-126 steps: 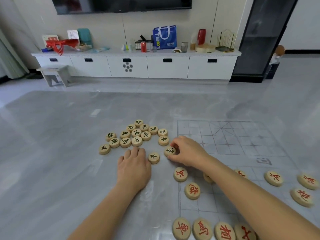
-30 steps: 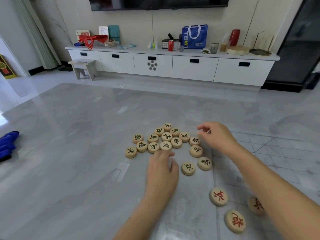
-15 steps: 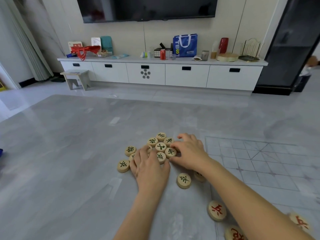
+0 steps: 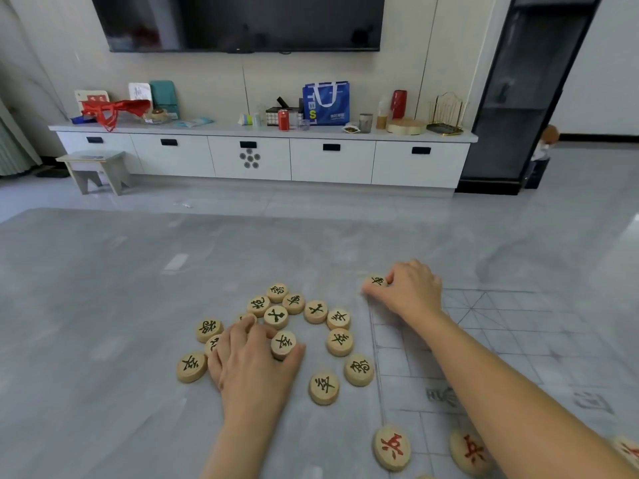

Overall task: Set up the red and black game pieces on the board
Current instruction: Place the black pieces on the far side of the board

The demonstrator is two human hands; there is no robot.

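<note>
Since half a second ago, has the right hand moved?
Yes. The right hand left the pile of black pieces and went right to the board's far-left corner, where it pinches a black piece.

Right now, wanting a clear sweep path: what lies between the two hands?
Head view: three loose black-marked pieces lie between the left hand and the right hand, all off the board.

Pale smooth wooden pieces point(image 4: 340, 341), glossy grey table point(image 4: 103, 305)
</note>
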